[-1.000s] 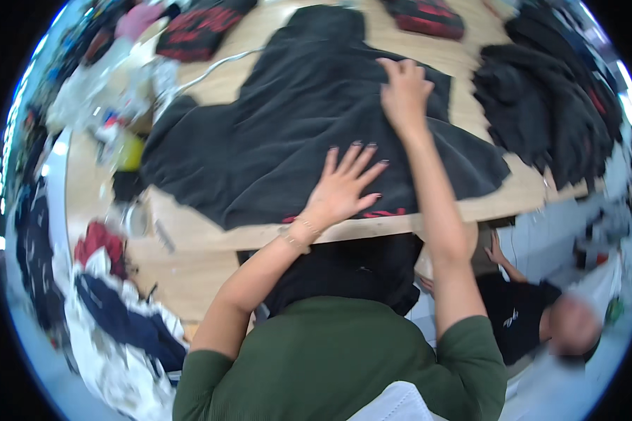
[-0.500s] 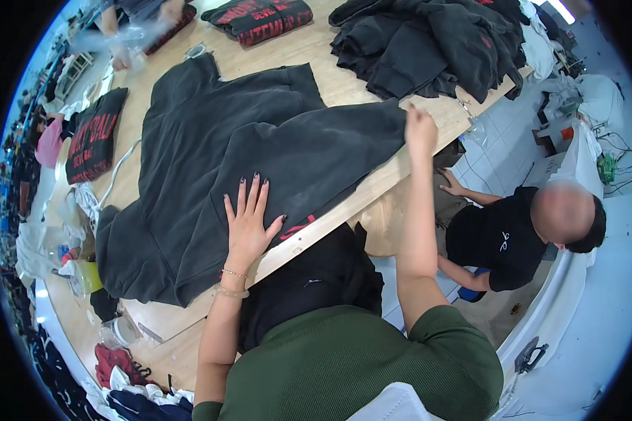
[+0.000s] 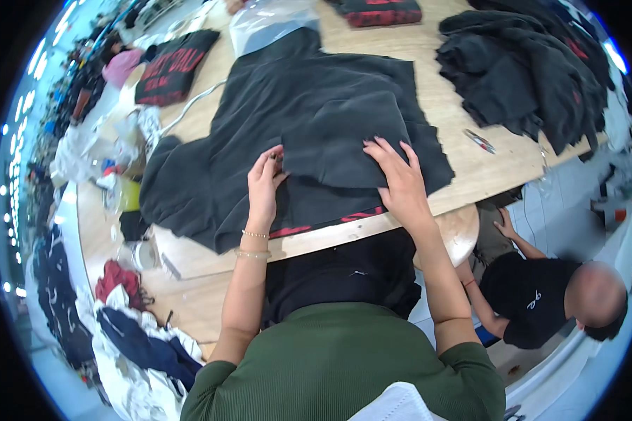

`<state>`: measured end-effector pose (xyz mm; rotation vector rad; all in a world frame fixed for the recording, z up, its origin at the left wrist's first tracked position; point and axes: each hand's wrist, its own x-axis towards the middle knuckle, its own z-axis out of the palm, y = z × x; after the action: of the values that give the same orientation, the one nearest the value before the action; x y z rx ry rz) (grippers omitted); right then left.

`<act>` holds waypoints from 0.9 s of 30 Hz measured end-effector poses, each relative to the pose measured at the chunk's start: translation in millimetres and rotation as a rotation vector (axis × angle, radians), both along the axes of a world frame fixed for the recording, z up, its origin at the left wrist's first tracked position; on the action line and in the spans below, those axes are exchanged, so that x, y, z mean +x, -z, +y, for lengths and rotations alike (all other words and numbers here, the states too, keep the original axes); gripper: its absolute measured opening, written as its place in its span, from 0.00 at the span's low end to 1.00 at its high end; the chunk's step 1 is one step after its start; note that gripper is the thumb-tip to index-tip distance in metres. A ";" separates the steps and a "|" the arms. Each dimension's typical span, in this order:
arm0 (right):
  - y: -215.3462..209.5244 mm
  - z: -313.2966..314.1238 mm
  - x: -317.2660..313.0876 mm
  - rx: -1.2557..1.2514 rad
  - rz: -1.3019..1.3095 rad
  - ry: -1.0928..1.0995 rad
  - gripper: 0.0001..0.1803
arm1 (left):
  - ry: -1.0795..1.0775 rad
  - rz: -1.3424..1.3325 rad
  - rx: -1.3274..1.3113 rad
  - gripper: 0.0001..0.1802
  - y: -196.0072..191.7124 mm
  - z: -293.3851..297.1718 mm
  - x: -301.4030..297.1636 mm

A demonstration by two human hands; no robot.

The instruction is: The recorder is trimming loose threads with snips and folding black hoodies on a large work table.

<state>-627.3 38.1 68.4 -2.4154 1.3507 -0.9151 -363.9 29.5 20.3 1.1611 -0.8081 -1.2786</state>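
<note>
Room: bright, rows of ceiling lights far off to the left hand's side; pale tiled floor point(image 3: 534, 210) to the right of the right hand. Wooden table point(image 3: 502, 165), light-toned, under both hands. Dark grey hooded sweatshirt point(image 3: 256, 112) spread on it, beneath and beyond the hands, one sleeve point(image 3: 344, 137) laid across its body between them. Pile of dark clothes point(image 3: 519, 77) beyond and right of the right hand. Person in a black shirt point(image 3: 534, 295) nearer, on that same side; small white mark on the shirt. Folded dark garment point(image 3: 175, 67), red block lettering, beyond the left hand. Clear plastic bag point(image 3: 274, 21) by the hood. Right hand point(image 3: 404, 186) open, fingertips on the sleeve. Left hand point(image 3: 265, 186) curled at the sleeve's end; cannot tell if it grips. Red print point(image 3: 361, 215) along the near hem, partly covered, unreadable.
</note>
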 end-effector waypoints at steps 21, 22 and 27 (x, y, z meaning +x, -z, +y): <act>44.1 4.1 0.0 0.168 0.129 0.040 0.34 | -0.016 -0.073 0.120 0.08 -2.9 4.3 -0.8; 45.6 4.4 -1.3 0.170 0.134 0.050 0.34 | -0.002 0.199 0.185 0.08 -5.3 3.0 -6.6; 48.6 3.8 0.5 0.152 0.116 0.024 0.33 | 0.143 0.073 0.386 0.12 -29.8 -6.1 -16.9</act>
<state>-626.8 42.0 19.8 -2.3726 1.4359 -0.6608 -380.8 23.4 50.2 1.3692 -0.6135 -1.6361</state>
